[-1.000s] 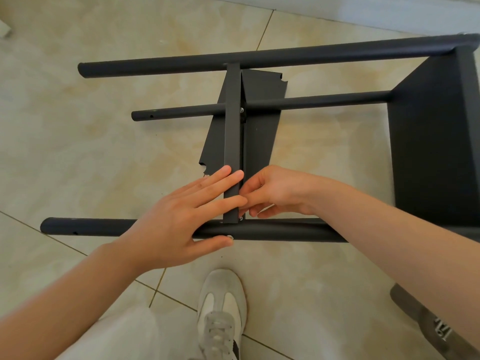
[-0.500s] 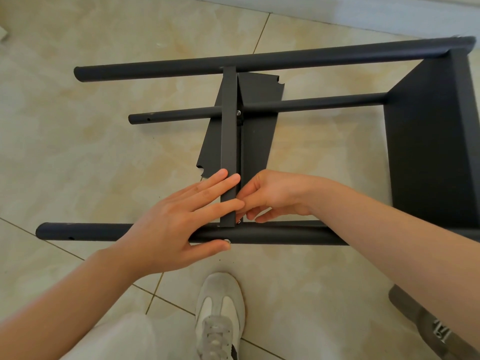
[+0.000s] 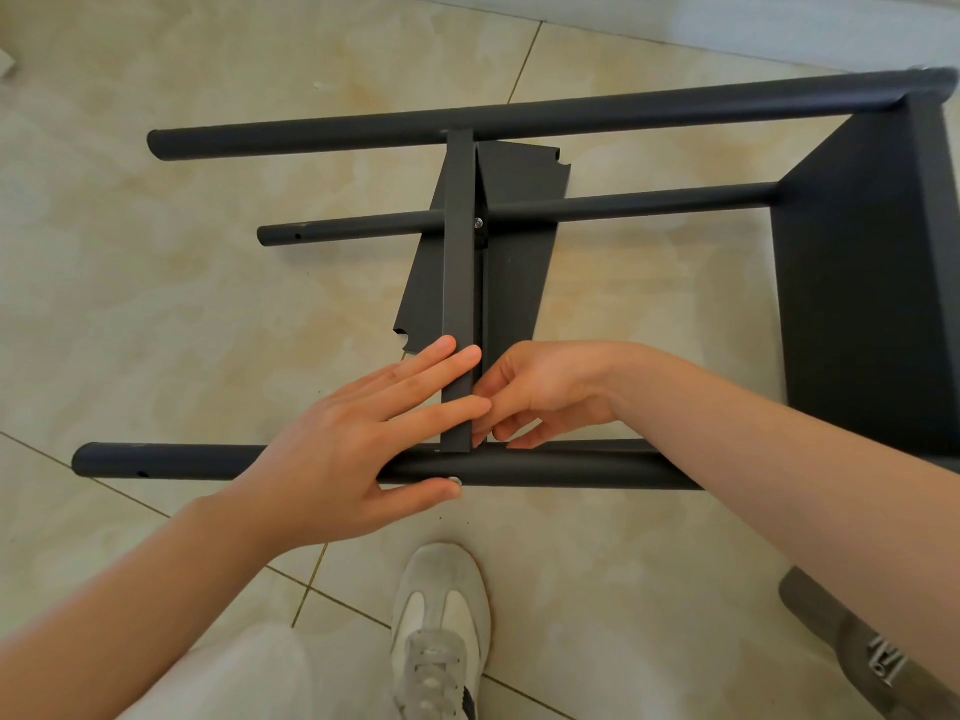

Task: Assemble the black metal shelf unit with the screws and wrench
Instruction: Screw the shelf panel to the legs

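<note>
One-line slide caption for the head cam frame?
Left hand laid flat across the middle shelf and near tube, thumb beside a screw; right hand curled at their joint, grasp hidden.

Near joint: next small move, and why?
Probably steady the screw with the left hand while the right hand tightens from inside: the screw head sits in the near tube by the left thumb, and right fingers curl behind the shelf edge there.
</note>
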Tool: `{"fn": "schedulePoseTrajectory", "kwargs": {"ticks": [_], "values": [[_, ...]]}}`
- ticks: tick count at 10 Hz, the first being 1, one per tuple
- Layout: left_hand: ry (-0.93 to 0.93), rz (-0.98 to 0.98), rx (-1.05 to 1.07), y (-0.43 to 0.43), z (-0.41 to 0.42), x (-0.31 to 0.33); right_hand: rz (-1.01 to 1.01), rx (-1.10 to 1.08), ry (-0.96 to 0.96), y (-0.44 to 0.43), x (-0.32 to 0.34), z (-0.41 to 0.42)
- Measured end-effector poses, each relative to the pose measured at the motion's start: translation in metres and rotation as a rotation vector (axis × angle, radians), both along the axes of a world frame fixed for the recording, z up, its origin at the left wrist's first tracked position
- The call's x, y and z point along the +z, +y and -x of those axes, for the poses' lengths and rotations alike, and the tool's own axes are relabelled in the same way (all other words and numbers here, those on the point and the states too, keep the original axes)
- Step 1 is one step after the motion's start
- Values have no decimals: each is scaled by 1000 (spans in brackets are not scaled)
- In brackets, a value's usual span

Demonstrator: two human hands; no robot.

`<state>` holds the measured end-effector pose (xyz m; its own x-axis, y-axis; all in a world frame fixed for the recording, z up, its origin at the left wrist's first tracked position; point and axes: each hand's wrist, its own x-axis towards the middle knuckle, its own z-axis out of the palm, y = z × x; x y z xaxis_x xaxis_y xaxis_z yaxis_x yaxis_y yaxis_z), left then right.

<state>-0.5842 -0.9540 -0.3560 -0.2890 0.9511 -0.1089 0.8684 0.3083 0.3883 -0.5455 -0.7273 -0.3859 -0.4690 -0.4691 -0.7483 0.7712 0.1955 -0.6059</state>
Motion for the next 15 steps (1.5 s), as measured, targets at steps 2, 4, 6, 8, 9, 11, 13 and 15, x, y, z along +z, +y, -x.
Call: {"fn": "schedulePoseTrajectory", "kwargs": {"ticks": [2, 4, 6, 8, 9, 11, 13, 15], "values": [[4, 8, -1, 0, 0, 1, 64, -32, -77, 1, -3, 2], [-1, -5, 0, 0, 0, 1, 100, -50, -140, 0, -3, 2], [-14, -15, 6, 1, -1, 1, 20, 11, -117, -5, -2, 1], [-14, -11, 8, 1, -1, 1, -19, 9, -70, 0, -7, 1], [-23, -14, 8, 0, -1, 1, -20, -6, -59, -2, -10, 2], [-20, -12, 8, 1, -1, 1, 18, 5, -85, -3, -10, 2], [-24, -22, 7, 0, -1, 0, -1, 14, -104, -6, -11, 2], [-17, -16, 6, 0, -1, 0, 31, 4, -125, -5, -12, 1]]}}
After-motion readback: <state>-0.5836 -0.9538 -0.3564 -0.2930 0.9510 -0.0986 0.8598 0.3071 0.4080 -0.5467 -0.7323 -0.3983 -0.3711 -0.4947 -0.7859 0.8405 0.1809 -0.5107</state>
